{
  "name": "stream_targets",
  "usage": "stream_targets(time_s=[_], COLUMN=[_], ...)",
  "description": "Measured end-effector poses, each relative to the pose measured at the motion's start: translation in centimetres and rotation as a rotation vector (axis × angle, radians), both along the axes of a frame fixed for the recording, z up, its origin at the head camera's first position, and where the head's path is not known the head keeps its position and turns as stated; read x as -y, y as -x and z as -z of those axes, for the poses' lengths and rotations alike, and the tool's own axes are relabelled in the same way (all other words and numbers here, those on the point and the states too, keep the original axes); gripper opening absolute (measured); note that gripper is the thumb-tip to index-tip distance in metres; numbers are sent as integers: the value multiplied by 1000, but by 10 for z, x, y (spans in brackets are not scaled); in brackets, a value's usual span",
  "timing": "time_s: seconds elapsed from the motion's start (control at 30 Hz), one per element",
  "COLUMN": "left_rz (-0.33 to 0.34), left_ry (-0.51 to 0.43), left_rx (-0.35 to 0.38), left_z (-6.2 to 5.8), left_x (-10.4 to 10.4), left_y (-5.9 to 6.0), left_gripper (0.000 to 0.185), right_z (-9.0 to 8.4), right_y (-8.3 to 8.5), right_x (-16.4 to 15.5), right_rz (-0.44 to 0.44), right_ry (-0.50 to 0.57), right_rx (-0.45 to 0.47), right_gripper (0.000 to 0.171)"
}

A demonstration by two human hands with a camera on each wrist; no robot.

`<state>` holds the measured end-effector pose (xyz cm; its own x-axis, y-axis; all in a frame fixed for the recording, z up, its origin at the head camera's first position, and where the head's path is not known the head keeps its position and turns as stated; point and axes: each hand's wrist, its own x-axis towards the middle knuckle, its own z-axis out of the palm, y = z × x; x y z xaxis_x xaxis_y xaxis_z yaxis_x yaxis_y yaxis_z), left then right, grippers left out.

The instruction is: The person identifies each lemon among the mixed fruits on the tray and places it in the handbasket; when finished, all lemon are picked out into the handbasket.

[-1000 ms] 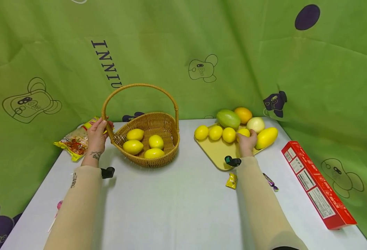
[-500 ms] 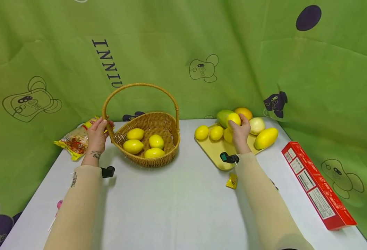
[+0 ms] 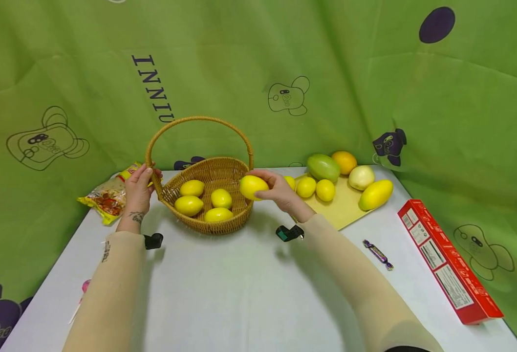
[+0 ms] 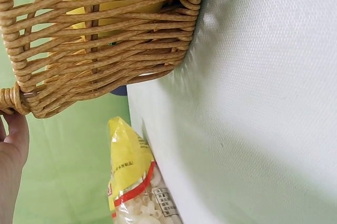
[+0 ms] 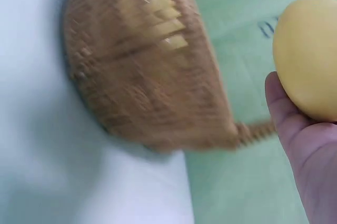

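While the right hand (image 3: 280, 191) pinches a lemon (image 3: 253, 187) at the basket (image 3: 207, 222) rim | left hand (image 3: 138, 190) grips the handle | best lower it into a gap, clear of the four lemons inside.

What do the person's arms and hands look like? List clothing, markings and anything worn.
Both arms wear long, close-fitting beige sleeves. The left hand is bare, with a dark tattoo at the wrist and more dark marks showing at the forearm. The right hand is bare too. A small black device sits at each wrist.
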<state>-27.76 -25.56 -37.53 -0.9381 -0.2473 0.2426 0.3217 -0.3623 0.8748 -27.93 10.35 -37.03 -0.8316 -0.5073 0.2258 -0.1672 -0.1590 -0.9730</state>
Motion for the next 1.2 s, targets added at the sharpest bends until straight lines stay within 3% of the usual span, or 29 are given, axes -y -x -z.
stream_targets(time_s=[0.1,0.2,0.5,0.63,0.77,0.87,1.07,1.2], left_rz=[-1,-2,5,-5,-3,-8,-5,-15], left_ry=[4,2,-1,3,-1,3,-6,1], left_rx=[-5,-2,-5,-13,-24,-16,-1,0], left_z=[0,0,2,2,0,0,-1,-2], left_x=[0,0,0,0,0,0,-1,-2], left_y=[0,0,0,1,1,0,-1,-2], left_gripper=[14,15,15,14,15,16,16,16], right_z=[7,10,8,2,-3,-2,14,31], right_y=[-1,-1,-5,-4,6,16,27,27], right_x=[18,31,27,6,-24,-50,-100,-119], right_rz=[-36,-40,105,263,495,676,993,1050], right_ry=[-62,-55,121,251,368,393,282,137], right_rx=[-18,-20,-64,-84,-81,-56,58,207], right_gripper=[55,56,54,54,52,53,62,68])
